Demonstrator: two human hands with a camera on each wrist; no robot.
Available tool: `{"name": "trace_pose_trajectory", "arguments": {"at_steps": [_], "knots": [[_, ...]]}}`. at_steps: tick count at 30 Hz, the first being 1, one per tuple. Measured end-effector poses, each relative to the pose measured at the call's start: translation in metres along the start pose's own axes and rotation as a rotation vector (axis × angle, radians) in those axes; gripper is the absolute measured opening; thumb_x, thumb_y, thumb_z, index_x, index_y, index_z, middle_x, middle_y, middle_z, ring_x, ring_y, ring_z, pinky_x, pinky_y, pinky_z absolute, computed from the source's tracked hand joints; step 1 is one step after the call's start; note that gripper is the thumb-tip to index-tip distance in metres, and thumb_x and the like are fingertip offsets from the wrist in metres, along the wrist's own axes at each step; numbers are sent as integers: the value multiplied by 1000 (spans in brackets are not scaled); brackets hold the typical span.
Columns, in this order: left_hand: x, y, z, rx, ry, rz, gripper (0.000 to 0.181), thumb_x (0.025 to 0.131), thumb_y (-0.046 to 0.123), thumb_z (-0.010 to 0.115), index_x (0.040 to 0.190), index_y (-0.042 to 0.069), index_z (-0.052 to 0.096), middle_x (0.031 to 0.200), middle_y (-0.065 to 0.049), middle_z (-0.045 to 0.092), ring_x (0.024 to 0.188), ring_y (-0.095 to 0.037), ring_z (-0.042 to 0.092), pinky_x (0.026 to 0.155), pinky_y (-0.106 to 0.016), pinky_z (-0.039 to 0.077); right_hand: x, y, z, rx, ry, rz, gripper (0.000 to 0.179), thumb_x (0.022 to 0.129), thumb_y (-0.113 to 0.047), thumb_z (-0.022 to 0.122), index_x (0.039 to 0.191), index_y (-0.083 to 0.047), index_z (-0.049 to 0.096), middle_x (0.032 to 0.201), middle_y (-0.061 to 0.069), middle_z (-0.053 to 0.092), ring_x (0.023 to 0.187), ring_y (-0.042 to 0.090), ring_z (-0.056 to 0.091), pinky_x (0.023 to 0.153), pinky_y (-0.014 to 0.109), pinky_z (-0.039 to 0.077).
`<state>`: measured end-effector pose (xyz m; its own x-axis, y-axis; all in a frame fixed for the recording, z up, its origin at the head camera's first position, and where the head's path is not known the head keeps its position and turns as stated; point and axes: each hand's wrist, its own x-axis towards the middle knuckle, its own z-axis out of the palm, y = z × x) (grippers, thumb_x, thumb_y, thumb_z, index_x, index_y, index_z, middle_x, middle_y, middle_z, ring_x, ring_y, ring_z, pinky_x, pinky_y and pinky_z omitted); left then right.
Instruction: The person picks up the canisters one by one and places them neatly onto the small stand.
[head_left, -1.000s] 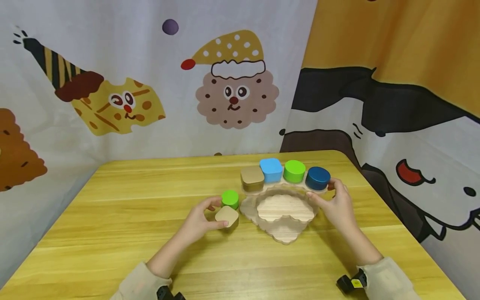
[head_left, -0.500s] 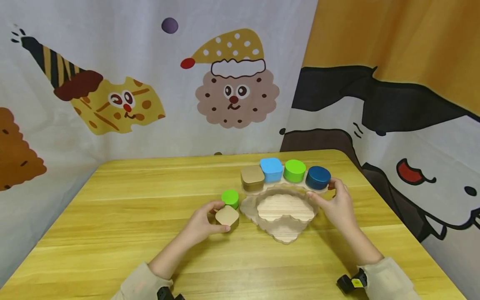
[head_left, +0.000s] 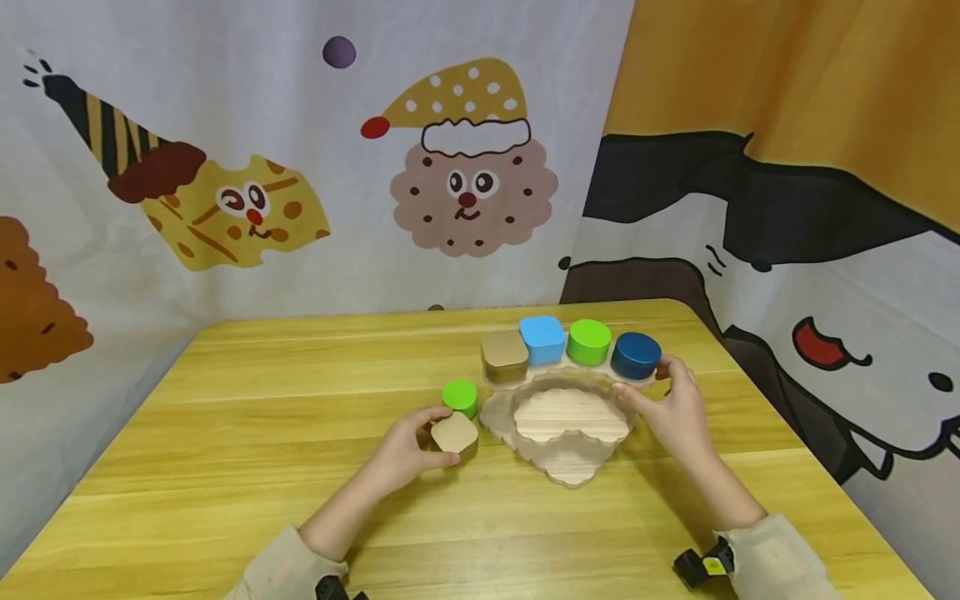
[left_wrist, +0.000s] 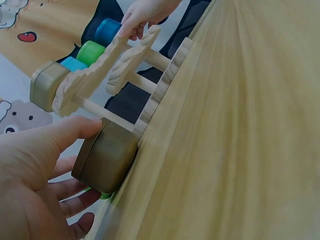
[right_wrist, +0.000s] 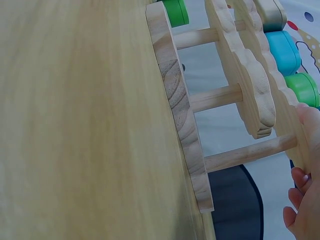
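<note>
My left hand [head_left: 405,446] holds a small gold square tin [head_left: 455,433] with rounded corners, low at the table. In the left wrist view, the thumb presses the tin's [left_wrist: 112,156] upper edge and the fingers reach around its far side. A light green round tin [head_left: 460,396] stands right behind it. My right hand [head_left: 675,408] grips the right end of the top tier of a tiered wooden stand [head_left: 570,414], thumb on top and fingers beneath. Along that tier sit another gold square tin [head_left: 505,354], a light blue square tin [head_left: 542,339], a green round tin [head_left: 589,342] and a dark blue round tin [head_left: 636,356].
The stand's tiers have wavy edges and are joined by round wooden dowels [right_wrist: 217,97]. All of it rests on a wood-grain table [head_left: 300,375]. A cartoon-print curtain [head_left: 285,83] hangs behind the table and along its right side.
The left index finger has come forward against the gold tin, and the thumb has slid slightly along its near side. The right hand and the stand stay where they were.
</note>
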<state>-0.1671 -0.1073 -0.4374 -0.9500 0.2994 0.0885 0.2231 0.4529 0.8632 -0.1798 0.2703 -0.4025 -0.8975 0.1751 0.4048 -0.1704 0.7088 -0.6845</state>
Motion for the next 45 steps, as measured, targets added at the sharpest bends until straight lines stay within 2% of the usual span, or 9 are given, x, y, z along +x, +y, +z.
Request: {"name": "trace_pose_trajectory", "arguments": {"at_steps": [6,14,22,28,38,45], "knots": [[0,-2,1,-8,0,14,64,72,15,85,129,6,58,122,-7,59,92,-21,55,79,-42,46,0,1,0,2,-1,5,70,80,-36,79,126,6,47,106,18,48,84,25,40,63,31,33],[-1,3,1,-19,3,40,63,73,16,85,129,9,58,127,-6,57,118,-26,50,97,-54,38,0,2,0,8,-4,9,71,80,-38,78,126,6,47,107,18,49,88,31,44,62,32,34],[-5,21,2,-25,0,89,63,72,11,84,129,7,58,121,-3,59,108,-21,53,88,-49,45,0,1,0,7,0,12,71,80,-38,78,126,6,47,106,17,48,84,30,42,61,31,33],[-6,29,6,-20,9,131,63,70,9,84,127,5,60,117,-1,60,102,-20,52,81,-46,44,0,2,1,7,4,4,70,79,-37,79,125,6,47,105,17,48,84,30,43,61,32,33],[-11,53,11,-45,-24,189,65,69,14,83,129,8,59,125,2,58,106,-18,51,84,-48,41,0,0,1,0,3,8,70,79,-36,79,125,6,47,105,17,48,82,28,41,62,31,33],[-7,68,19,-66,-36,223,65,69,13,82,130,10,59,126,2,57,105,-17,50,83,-46,42,0,-1,1,-4,0,15,71,80,-37,79,126,6,46,105,18,47,83,29,41,62,31,33]]}}
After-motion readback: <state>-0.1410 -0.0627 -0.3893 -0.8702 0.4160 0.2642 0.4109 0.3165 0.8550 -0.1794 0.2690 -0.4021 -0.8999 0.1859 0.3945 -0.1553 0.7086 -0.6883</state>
